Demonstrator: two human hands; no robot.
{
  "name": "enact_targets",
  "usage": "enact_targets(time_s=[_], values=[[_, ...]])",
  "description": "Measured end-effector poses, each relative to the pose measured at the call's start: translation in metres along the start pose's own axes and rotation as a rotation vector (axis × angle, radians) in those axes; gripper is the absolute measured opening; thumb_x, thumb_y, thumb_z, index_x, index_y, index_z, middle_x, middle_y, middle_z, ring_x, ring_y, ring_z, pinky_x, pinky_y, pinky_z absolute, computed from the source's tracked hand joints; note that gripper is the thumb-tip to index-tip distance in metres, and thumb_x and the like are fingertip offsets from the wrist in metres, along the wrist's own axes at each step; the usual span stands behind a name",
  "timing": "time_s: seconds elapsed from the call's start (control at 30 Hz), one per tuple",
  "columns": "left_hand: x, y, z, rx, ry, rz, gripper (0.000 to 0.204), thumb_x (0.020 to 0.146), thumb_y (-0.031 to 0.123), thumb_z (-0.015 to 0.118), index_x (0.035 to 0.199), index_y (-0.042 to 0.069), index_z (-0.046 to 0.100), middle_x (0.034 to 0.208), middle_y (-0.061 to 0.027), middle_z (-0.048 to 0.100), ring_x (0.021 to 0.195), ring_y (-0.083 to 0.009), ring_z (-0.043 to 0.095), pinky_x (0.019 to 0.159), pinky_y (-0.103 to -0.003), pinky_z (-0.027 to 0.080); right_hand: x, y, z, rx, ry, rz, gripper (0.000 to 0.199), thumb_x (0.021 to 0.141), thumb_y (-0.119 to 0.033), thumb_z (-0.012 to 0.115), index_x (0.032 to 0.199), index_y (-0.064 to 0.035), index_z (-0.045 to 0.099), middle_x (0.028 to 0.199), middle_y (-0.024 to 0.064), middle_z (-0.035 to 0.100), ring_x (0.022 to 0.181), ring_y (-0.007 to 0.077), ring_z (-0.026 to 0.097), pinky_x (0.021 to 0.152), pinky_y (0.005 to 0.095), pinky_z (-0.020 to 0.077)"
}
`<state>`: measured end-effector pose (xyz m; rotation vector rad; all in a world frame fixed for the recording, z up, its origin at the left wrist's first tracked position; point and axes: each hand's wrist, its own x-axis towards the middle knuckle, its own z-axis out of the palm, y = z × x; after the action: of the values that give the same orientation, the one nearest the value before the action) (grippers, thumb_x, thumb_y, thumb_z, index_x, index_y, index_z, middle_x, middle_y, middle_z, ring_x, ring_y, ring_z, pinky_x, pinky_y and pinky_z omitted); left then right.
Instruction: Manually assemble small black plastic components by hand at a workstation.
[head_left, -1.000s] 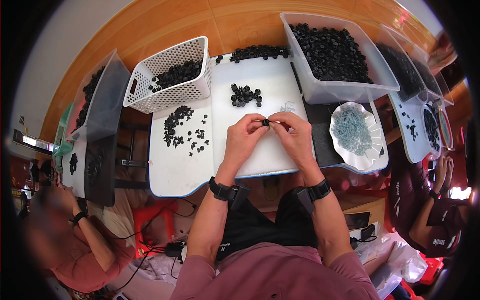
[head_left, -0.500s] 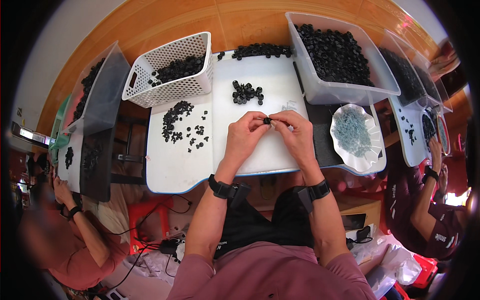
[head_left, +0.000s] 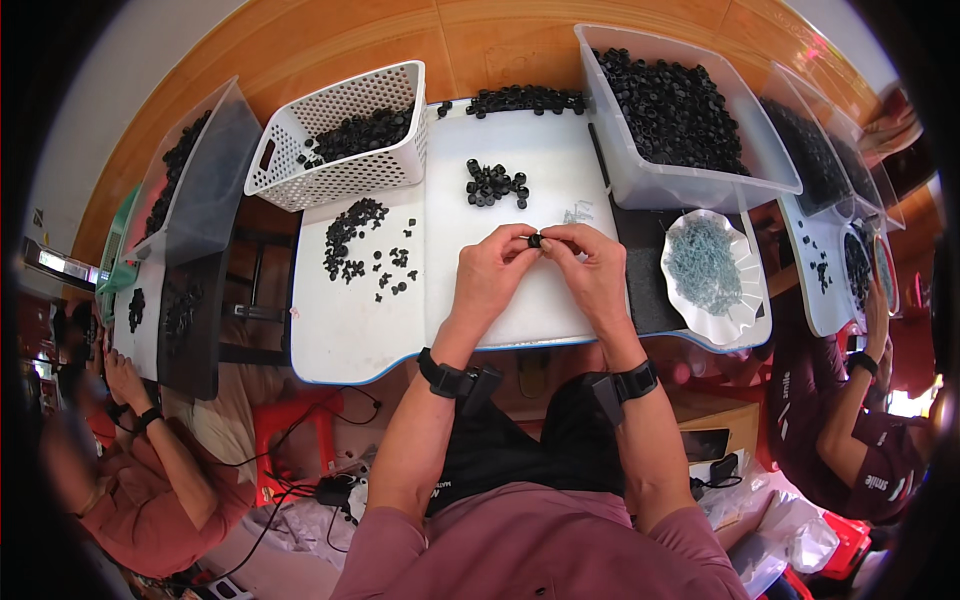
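My left hand [head_left: 490, 270] and my right hand [head_left: 592, 268] meet over the white work board, fingertips pinched together. Between them sits a small black round part [head_left: 535, 241], gripped from both sides. Whether the right fingertips also hold something tiny is hidden. Just beyond my hands lies a cluster of black round parts [head_left: 494, 187]. Smaller black pieces [head_left: 350, 235] are scattered to the left of my left hand. Beside my right hand, a white wavy-edged plate [head_left: 720, 330] carries a heap of fine pale blue-green bits [head_left: 703, 262].
A white perforated basket [head_left: 345, 175] and a clear plastic bin [head_left: 690, 182], both with black parts, stand at the back. Between them runs a row of black parts [head_left: 525, 99]. People work at tables on either side. A red stool [head_left: 290, 430] and cables are below left.
My hands stay almost in place, still pinching the black round part. The view has shifted very slightly. At the right, a neighbouring person's hand has moved a little.
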<state>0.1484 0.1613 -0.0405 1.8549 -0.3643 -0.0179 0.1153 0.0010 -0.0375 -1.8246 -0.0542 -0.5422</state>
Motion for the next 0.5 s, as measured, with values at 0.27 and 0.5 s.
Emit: enact_targets(time_s=[0.27, 0.5], values=[[-0.0016, -0.0053, 0.0028, 0.117, 0.031, 0.094, 0.028, 0.091, 0.010, 0.079, 0.115, 0.000, 0.072, 0.095, -0.0134, 0.080, 0.087, -0.0191, 0.079, 0.077, -0.030, 0.061, -0.0014, 0.0024, 0.0020, -0.123, 0.021, -0.182, 0.010, 0.087, 0.003, 0.074, 0.096, -0.0001, 0.075, 0.088, 0.0122, 0.074, 0.075, 0.0242, 0.072, 0.066, 0.0319, 0.0552], [-0.0028, -0.0032, 0.0027, 0.126, 0.043, 0.103, 0.024, 0.091, 0.007, 0.078, 0.113, 0.000, 0.071, 0.093, -0.0138, 0.079, 0.085, -0.0213, 0.079, 0.075, -0.030, 0.060, -0.0027, 0.0007, 0.0041, -0.174, 0.027, -0.264, 0.009, 0.087, 0.004, 0.073, 0.095, -0.0004, 0.073, 0.088, 0.0128, 0.072, 0.074, 0.0288, 0.071, 0.066, 0.0356, 0.0557]])
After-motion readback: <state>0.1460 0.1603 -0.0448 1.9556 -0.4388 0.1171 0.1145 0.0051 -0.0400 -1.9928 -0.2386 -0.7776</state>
